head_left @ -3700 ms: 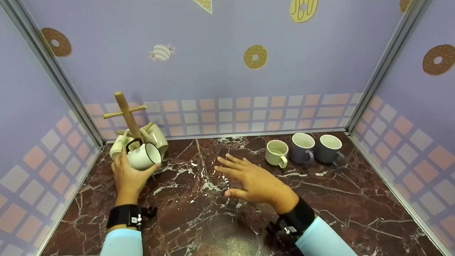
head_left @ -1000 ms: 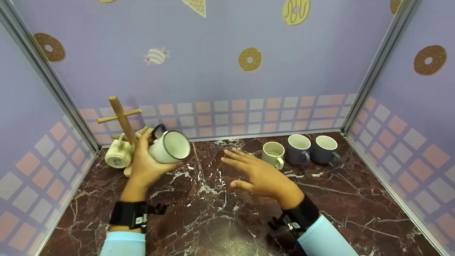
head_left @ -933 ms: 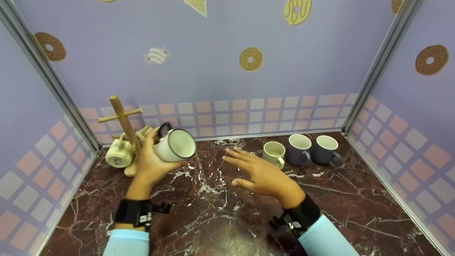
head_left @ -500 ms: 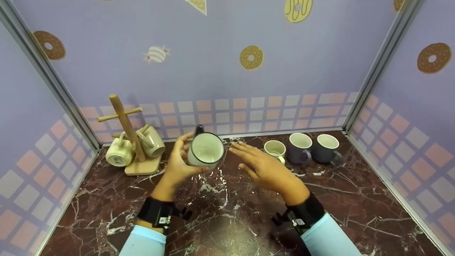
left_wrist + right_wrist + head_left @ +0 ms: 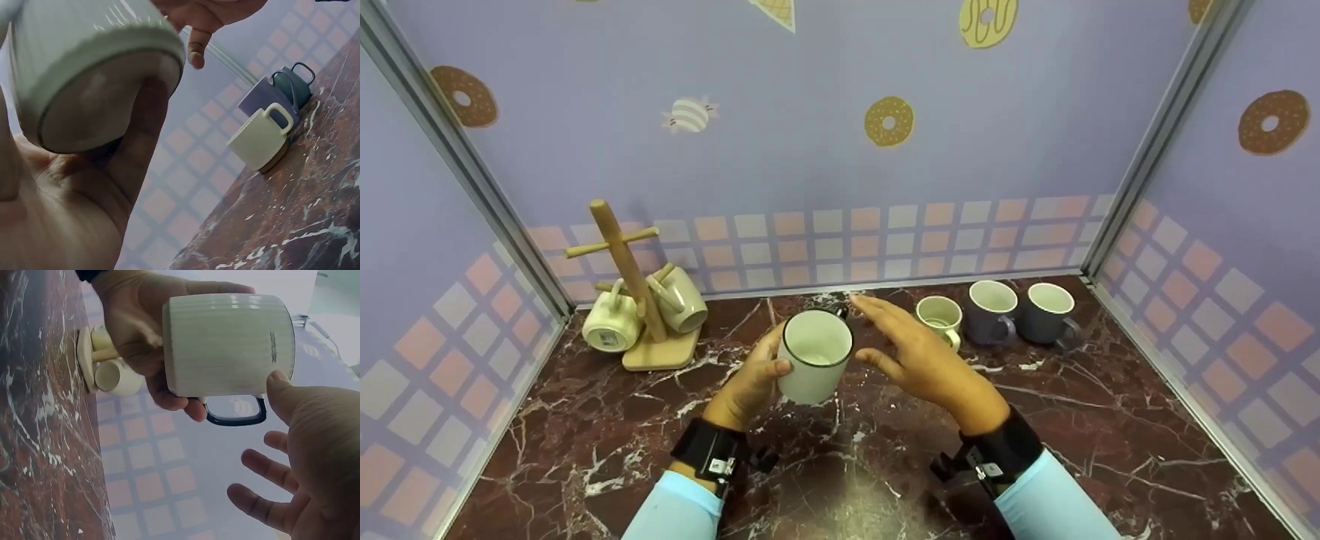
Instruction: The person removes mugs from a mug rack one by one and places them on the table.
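Note:
A white ribbed mug (image 5: pixel 812 382) with a black rim and black handle (image 5: pixel 236 421) is held upright above the table. My left hand (image 5: pixel 754 381) grips its left side, thumb toward me, with fingers curled under its base in the left wrist view. Just to the right of the mug, my right hand (image 5: pixel 926 360) has its fingers extended and its palm toward it. In the right wrist view the right thumb (image 5: pixel 284 395) overlaps the mug near the rim, and the other fingers are spread below the handle.
A wooden mug tree (image 5: pixel 622 262) stands at the back left, with a cream mug (image 5: pixel 613 326) and a beige mug (image 5: pixel 684 300) hanging on its lower pegs. Back right are a pale yellow mug (image 5: pixel 936 319), a purple mug (image 5: pixel 990 319) and a dark grey mug (image 5: pixel 1046 319). Walls enclose the marble table (image 5: pixel 840 480).
My left hand has carried the white mug away from the mug tree, rightward and toward me, tipping it more upright. My right hand has stayed open, shifting slightly right.

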Motion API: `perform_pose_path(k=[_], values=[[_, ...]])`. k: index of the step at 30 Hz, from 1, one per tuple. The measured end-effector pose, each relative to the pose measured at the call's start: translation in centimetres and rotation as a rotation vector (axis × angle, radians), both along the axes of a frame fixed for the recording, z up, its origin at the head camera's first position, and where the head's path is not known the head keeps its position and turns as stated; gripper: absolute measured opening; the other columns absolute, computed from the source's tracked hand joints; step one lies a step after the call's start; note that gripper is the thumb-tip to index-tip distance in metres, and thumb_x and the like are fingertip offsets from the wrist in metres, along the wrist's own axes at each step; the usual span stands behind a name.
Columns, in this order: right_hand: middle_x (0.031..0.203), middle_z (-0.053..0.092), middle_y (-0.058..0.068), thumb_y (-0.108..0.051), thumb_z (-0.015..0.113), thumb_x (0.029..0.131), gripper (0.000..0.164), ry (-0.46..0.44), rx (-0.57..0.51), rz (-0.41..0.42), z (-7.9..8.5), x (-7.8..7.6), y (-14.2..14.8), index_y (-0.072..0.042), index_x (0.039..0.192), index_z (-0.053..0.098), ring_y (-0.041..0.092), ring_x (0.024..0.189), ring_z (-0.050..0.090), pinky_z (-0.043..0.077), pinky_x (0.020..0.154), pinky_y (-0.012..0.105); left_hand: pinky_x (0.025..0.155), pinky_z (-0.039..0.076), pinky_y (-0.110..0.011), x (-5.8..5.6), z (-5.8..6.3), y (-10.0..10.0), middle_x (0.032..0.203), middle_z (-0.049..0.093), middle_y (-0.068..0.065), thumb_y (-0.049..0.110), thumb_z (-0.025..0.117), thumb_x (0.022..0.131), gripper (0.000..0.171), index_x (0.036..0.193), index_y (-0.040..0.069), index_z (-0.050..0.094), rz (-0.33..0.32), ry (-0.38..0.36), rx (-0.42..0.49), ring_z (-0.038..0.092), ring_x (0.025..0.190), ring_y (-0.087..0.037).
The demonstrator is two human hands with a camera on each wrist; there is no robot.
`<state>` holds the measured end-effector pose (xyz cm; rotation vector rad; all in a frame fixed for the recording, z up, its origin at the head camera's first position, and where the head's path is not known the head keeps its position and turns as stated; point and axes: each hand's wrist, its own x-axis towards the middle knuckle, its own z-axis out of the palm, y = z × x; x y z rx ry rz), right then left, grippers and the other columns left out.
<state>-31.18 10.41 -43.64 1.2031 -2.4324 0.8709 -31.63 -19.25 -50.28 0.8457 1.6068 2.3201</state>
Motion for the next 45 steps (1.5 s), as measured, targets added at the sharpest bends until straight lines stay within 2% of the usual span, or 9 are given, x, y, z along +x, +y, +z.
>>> perform_pose_path(k=[7, 15, 22, 26, 34, 37, 39, 42, 45], values=[[0.165, 0.060, 0.017, -0.016, 0.077, 0.106, 0.069, -0.140, -0.100, 0.132, 0.1, 0.0, -0.4, -0.008, 0.170, 0.050, 0.029, 0.117, 0.075, 0.068, 0.104, 0.043, 0.104, 0.066, -0.037, 0.1, -0.4, 0.2, 0.138, 0.074, -0.002, 0.079, 0.093, 0.076, 0.106, 0.155, 0.020, 0.055, -0.106, -0.034, -0.053, 0.074, 0.120, -0.019], [0.133, 0.072, 0.014, -0.015, 0.087, 0.096, 0.056, -0.295, -0.136, 0.155, 0.2, -0.3, -0.5, -0.002, 0.148, 0.069, 0.022, 0.105, 0.073, 0.070, 0.093, 0.038, 0.110, 0.066, -0.044, 0.2, -0.4, 0.2, 0.143, 0.077, -0.007, 0.081, 0.081, 0.088, 0.104, 0.162, 0.015, 0.051, -0.260, -0.014, -0.091, 0.077, 0.127, -0.023], [0.112, 0.078, 0.013, -0.018, 0.091, 0.090, 0.043, -0.380, -0.123, 0.141, 0.4, -0.4, -0.4, -0.002, 0.126, 0.073, 0.012, 0.095, 0.071, 0.067, 0.086, 0.028, 0.102, 0.069, -0.037, 0.2, -0.7, -0.1, 0.134, 0.080, -0.001, 0.080, 0.086, 0.086, 0.088, 0.147, 0.021, 0.064, -0.293, -0.066, -0.092, 0.079, 0.118, -0.016], [0.113, 0.078, 0.014, -0.019, 0.091, 0.091, 0.038, -0.396, -0.152, 0.066, 0.4, -0.3, -0.5, -0.003, 0.120, 0.074, 0.014, 0.095, 0.073, 0.068, 0.086, 0.027, 0.099, 0.069, -0.033, 0.1, -0.4, -0.2, 0.129, 0.080, 0.002, 0.076, 0.082, 0.092, 0.072, 0.142, 0.025, 0.069, -0.185, -0.106, -0.038, 0.078, 0.114, -0.014], [0.102, 0.078, 0.010, -0.028, 0.098, 0.084, 0.041, -0.312, -0.223, -0.222, 0.1, -0.3, -1.2, -0.005, 0.111, 0.077, 0.014, 0.085, 0.068, 0.063, 0.077, 0.026, 0.075, 0.068, -0.029, 0.6, 1.7, 1.3, 0.109, 0.079, -0.001, 0.049, 0.059, 0.113, 0.040, 0.126, 0.014, 0.073, 0.184, -0.245, -0.003, 0.078, 0.093, -0.017], [0.097, 0.077, 0.007, -0.031, 0.099, 0.082, 0.041, -0.257, -0.228, -0.303, 0.0, -0.2, -1.5, -0.006, 0.107, 0.077, 0.014, 0.082, 0.066, 0.062, 0.075, 0.028, 0.070, 0.065, -0.027, 0.7, 2.2, 1.9, 0.113, 0.077, -0.005, 0.052, 0.061, 0.111, 0.059, 0.136, 0.000, 0.070, 0.307, -0.234, -0.068, 0.076, 0.093, -0.018], [0.095, 0.077, 0.006, -0.033, 0.099, 0.083, 0.041, -0.230, -0.230, -0.337, -0.2, -0.3, -1.6, -0.007, 0.105, 0.077, 0.013, 0.081, 0.066, 0.062, 0.074, 0.030, 0.070, 0.063, -0.025, 0.8, 2.4, 2.1, 0.125, 0.076, -0.012, 0.067, 0.073, 0.096, 0.091, 0.150, -0.005, 0.063, 0.363, -0.195, -0.151, 0.074, 0.099, -0.019], [0.093, 0.077, 0.005, -0.036, 0.099, 0.084, 0.041, -0.202, -0.238, -0.373, -0.3, -0.2, -1.8, -0.008, 0.104, 0.076, 0.013, 0.079, 0.066, 0.063, 0.071, 0.031, 0.091, 0.068, -0.031, 1.1, 2.4, 2.2, 0.148, 0.069, -0.022, 0.078, 0.090, 0.067, 0.133, 0.164, -0.004, 0.051, 0.423, -0.103, -0.300, 0.073, 0.120, -0.025], [0.090, 0.077, 0.005, -0.037, 0.100, 0.083, 0.043, -0.188, -0.257, -0.389, -0.4, -0.1, -2.1, -0.007, 0.104, 0.077, 0.013, 0.076, 0.066, 0.062, 0.068, 0.030, 0.115, 0.062, -0.045, 1.5, 2.4, 2.6, 0.157, 0.065, -0.024, 0.061, 0.107, 0.063, 0.134, 0.167, 0.001, 0.049, 0.501, 0.004, -0.438, 0.069, 0.135, -0.034]])
